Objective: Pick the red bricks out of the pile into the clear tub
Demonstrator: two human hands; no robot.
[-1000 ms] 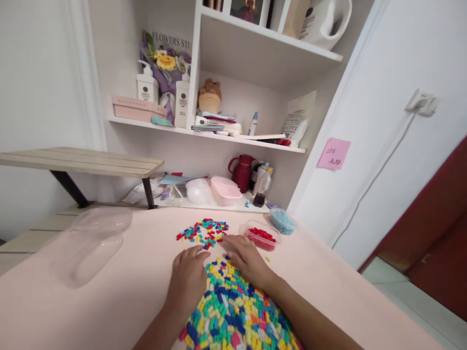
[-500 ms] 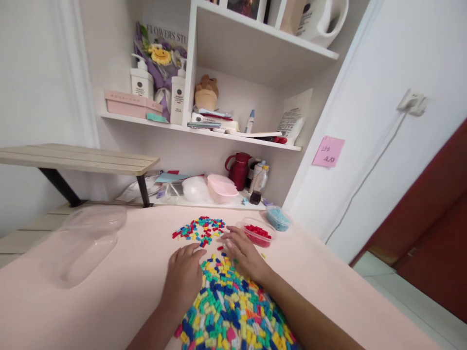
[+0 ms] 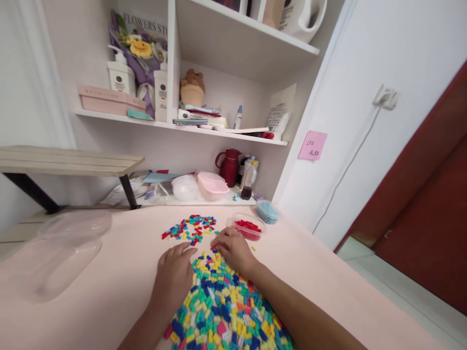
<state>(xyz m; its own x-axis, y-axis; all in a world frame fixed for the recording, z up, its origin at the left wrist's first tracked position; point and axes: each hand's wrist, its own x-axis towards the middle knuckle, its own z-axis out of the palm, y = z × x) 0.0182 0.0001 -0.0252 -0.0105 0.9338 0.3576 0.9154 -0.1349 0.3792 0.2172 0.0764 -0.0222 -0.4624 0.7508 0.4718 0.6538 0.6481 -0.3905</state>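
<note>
A big heap of small coloured bricks [image 3: 222, 311] lies on the pink table [image 3: 109, 287] right in front of me. My left hand [image 3: 173, 274] rests flat at the heap's left edge, fingers stretched forward. My right hand [image 3: 231, 248] lies on the heap's far end, its fingers curled over a few bricks. Just beyond both hands is a smaller scatter of mixed bricks [image 3: 189, 227]. To the right of that scatter stands a clear tub of red bricks [image 3: 247, 228], and past it a tub of blue bricks [image 3: 267, 212].
A clear plastic container and its lid [image 3: 54, 253] lie on the table's left side. Behind the table a low shelf holds a pink lidded box [image 3: 212, 184], a red jug [image 3: 229, 167] and bottles. A wooden board [image 3: 65, 160] juts out at left. A dark red door [image 3: 423, 204] stands at right.
My view has swung to the right, so everything sits further left in the frame. My right hand has drawn back a little from the far scatter and curled its fingers at the heap's end.
</note>
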